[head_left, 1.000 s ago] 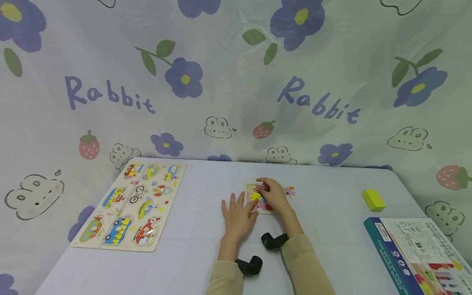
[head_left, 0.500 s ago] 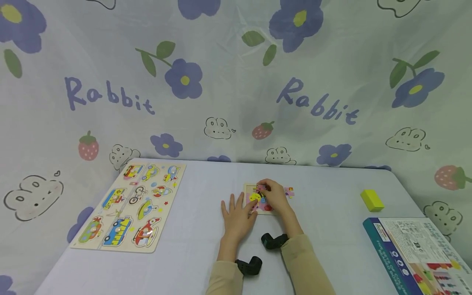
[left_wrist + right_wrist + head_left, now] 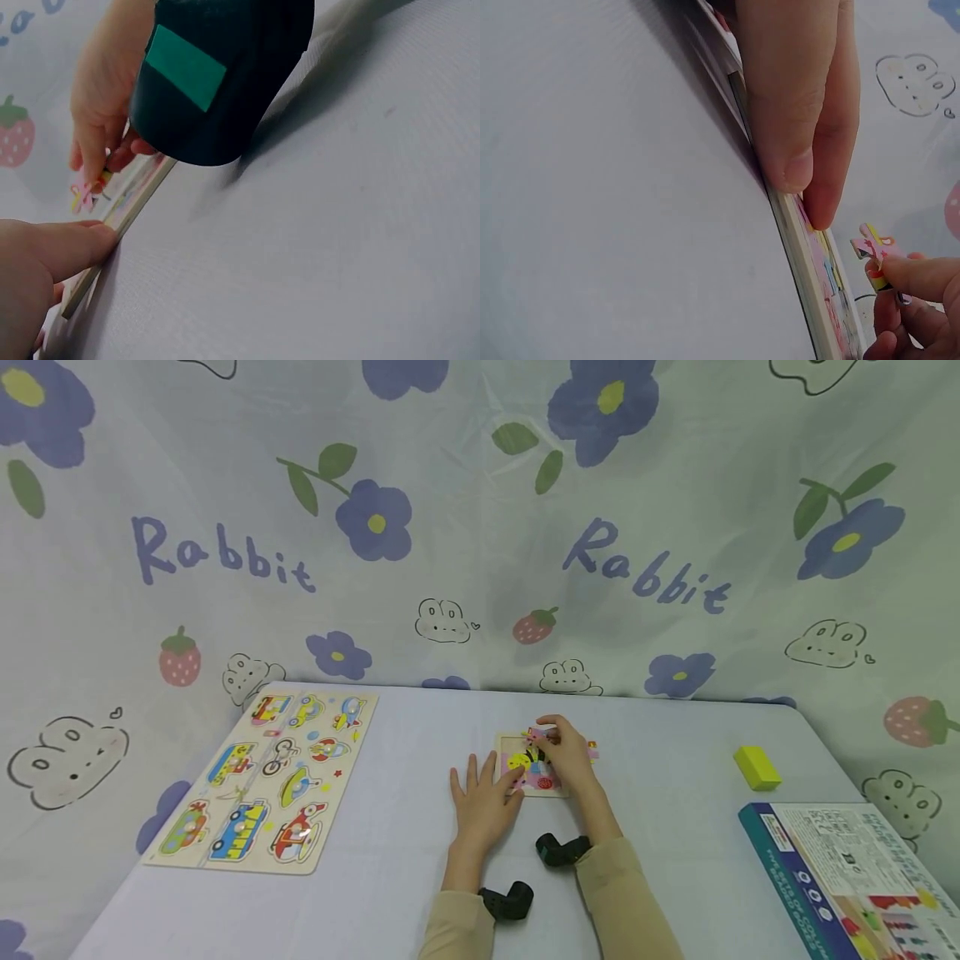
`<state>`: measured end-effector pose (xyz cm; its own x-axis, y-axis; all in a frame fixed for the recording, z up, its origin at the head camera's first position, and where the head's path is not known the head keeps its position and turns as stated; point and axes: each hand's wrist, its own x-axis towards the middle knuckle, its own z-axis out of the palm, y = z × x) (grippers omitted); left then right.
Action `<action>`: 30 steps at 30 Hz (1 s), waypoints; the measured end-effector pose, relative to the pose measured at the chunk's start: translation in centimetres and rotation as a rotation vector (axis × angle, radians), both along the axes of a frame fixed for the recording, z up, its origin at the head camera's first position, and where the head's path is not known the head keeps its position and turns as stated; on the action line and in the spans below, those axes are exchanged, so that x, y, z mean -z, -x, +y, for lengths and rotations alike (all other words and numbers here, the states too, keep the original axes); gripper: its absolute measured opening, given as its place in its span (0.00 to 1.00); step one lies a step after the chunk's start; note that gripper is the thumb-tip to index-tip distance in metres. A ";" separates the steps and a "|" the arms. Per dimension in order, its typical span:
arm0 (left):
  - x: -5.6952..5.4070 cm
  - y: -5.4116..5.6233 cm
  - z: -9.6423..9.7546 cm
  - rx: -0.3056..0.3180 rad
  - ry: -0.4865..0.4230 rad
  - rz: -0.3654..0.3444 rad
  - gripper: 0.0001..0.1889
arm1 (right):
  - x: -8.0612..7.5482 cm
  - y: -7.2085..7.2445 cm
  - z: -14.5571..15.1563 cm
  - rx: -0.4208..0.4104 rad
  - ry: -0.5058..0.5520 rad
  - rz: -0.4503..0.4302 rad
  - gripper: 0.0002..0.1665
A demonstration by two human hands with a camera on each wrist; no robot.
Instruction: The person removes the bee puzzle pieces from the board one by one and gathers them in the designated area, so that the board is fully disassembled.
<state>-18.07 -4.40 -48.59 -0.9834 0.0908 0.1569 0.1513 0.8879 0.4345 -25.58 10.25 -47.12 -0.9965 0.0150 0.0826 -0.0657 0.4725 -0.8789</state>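
A small jigsaw board (image 3: 506, 745) with a pale wooden rim lies mid-table, showing a yellow and pink picture. My left hand (image 3: 482, 810) rests along its left side, fingers spread and straight; in the left wrist view the thumb (image 3: 82, 244) presses on the board's edge. My right hand (image 3: 572, 762) pinches a pink jigsaw piece (image 3: 877, 251) between thumb and fingers, raised and tilted above the board's upper part. Beyond the right hand a second pink piece (image 3: 593, 749) is on the table, partly hidden by that hand.
To the left lies a large wooden vehicle puzzle board (image 3: 247, 793). A yellow block (image 3: 758, 767) and a flat printed box (image 3: 825, 852) are on the right. Black wrist cameras (image 3: 508, 901) jut out between the forearms. A patterned curtain hangs behind the table.
My right hand has lifted the jigsaw piece off the board area and shifted slightly right, turning the piece. More of the picture's right side shows. The left hand stays put.
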 end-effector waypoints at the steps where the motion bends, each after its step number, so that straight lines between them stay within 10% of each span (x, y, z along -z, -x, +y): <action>1: 0.0 0.0 0.0 0.000 0.001 0.000 0.18 | 0.0 0.0 0.1 0.004 0.007 -0.007 0.16; 30: 0.2 0.0 0.0 0.003 -0.023 0.001 0.18 | -0.1 -0.7 4.6 0.262 0.225 -0.072 0.15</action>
<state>-18.10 -4.36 -48.78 -0.9830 0.0898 0.1601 0.1542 0.8773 0.4545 -24.83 14.84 -47.03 -0.9596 0.2805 -0.0219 0.0975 0.2588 -0.9610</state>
